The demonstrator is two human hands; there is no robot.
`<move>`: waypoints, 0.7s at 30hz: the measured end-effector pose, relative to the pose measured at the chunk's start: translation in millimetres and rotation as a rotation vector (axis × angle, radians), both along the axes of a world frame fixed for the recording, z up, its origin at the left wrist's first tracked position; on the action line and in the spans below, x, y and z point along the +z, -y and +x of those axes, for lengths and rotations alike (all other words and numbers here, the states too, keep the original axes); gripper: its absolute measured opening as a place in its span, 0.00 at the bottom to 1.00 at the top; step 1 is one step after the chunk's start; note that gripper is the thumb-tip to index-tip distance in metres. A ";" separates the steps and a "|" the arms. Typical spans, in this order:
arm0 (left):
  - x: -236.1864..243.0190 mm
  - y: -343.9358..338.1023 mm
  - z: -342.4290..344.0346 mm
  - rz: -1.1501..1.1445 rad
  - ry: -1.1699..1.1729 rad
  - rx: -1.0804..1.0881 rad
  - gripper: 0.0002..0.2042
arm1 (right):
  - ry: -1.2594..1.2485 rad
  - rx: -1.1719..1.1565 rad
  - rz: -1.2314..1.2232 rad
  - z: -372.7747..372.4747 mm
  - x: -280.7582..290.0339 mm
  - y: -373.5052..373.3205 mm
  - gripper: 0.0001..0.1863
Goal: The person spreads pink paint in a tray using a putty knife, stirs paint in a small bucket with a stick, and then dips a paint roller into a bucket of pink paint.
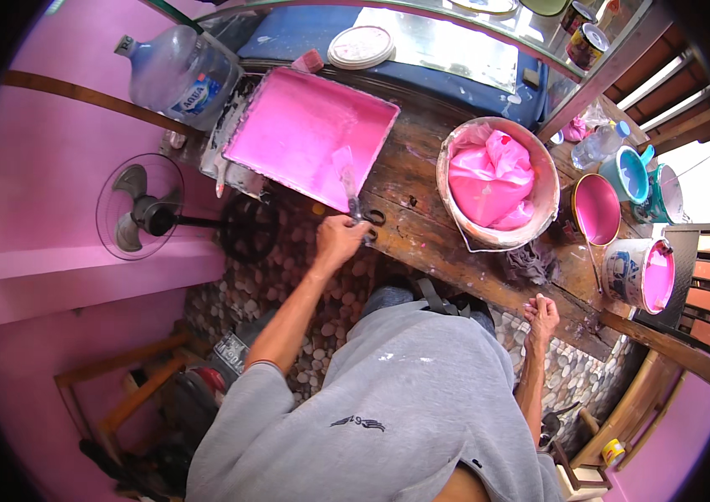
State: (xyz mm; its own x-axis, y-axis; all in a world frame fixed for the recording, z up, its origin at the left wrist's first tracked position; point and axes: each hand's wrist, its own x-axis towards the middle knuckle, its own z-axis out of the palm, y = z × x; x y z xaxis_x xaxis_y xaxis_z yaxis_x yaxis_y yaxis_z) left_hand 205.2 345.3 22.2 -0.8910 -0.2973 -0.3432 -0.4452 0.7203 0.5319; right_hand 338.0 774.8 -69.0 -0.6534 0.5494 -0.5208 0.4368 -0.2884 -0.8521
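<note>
My left hand point(337, 241) grips the dark handle of a flat brush or scraper point(347, 180), whose pink-coated head rests in a shallow pink paint tray point(296, 125). Black scissor-like loops point(374, 219) lie beside this hand at the bench edge. My right hand point(541, 314) is by the bench's front edge at right, fingers loosely bent and apart, with nothing visible in them. A crumpled dark rag point(529, 263) lies above it, near a white bucket point(458, 227) holding pink plastic bags point(489, 180).
Pink-paint containers point(597, 209) point(656, 276), turquoise tubs point(629, 171) and a bottle point(597, 146) crowd the wooden bench's point(409, 243) right end. A white lid point(361, 46) lies behind the tray. A water jug point(175, 75) and standing fan point(146, 213) are at left.
</note>
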 end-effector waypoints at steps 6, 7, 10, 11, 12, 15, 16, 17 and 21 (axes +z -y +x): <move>62.9 135.1 -39.7 -0.536 -0.004 -0.469 0.14 | 0.039 0.072 0.074 10.6 -14.8 20.4 0.07; 58.8 154.3 -46.1 -0.598 -0.101 -0.514 0.13 | 0.040 0.090 0.066 11.9 -15.5 24.2 0.07; 34.6 199.8 -71.0 -0.871 -0.131 -0.694 0.08 | 0.075 0.117 0.109 11.6 -13.8 35.6 0.08; 31.1 203.3 -78.7 -0.867 -0.136 -0.701 0.08 | 0.077 0.109 0.112 13.7 -14.9 36.8 0.08; 27.5 206.3 -85.1 -0.981 -0.158 -0.772 0.06 | 0.062 0.102 0.098 16.1 -17.3 37.0 0.07; 15.2 214.8 -100.7 -1.145 -0.218 -0.864 0.04 | 0.055 0.089 0.108 21.8 -18.8 37.3 0.07; 12.5 217.2 -105.7 -1.199 -0.250 -0.877 0.05 | 0.063 0.092 0.130 24.1 -19.0 37.0 0.07; 10.3 219.7 -111.3 -1.216 -0.234 -0.881 0.05 | 0.066 0.085 0.132 26.7 -19.1 36.1 0.07; 2.7 215.0 -131.7 -1.213 -0.195 -0.880 0.05 | 0.098 0.063 0.165 40.6 -17.6 29.8 0.07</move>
